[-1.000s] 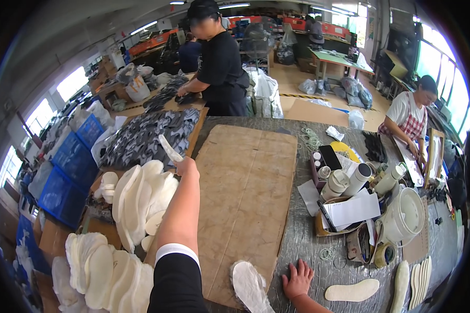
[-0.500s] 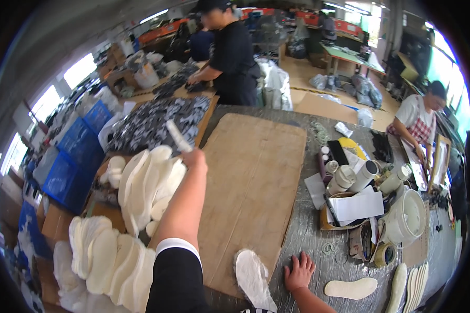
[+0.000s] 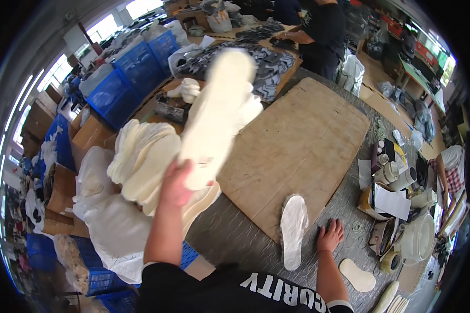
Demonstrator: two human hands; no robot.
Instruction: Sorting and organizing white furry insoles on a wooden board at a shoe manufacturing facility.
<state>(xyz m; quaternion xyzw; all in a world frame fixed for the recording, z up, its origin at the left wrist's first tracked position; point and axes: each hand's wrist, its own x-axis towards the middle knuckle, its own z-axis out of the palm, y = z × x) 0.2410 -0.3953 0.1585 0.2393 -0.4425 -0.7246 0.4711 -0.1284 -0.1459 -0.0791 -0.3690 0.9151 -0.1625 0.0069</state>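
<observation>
Turned broad side to view since the earlier frame, the held insole is left of the cardboard, fingers of the left hand clamped on its near end. A cluttered workshop surrounds the grey tabletop under the cardboard. Left of the cardboard are blue crates and insole stacks, these partly hidden by the held insole; nearer, white lettering marks a black shirt. Right of the cardboard are a bucket and the right hand, fingers slightly apart. The held insole's small mark is unreadable.
</observation>
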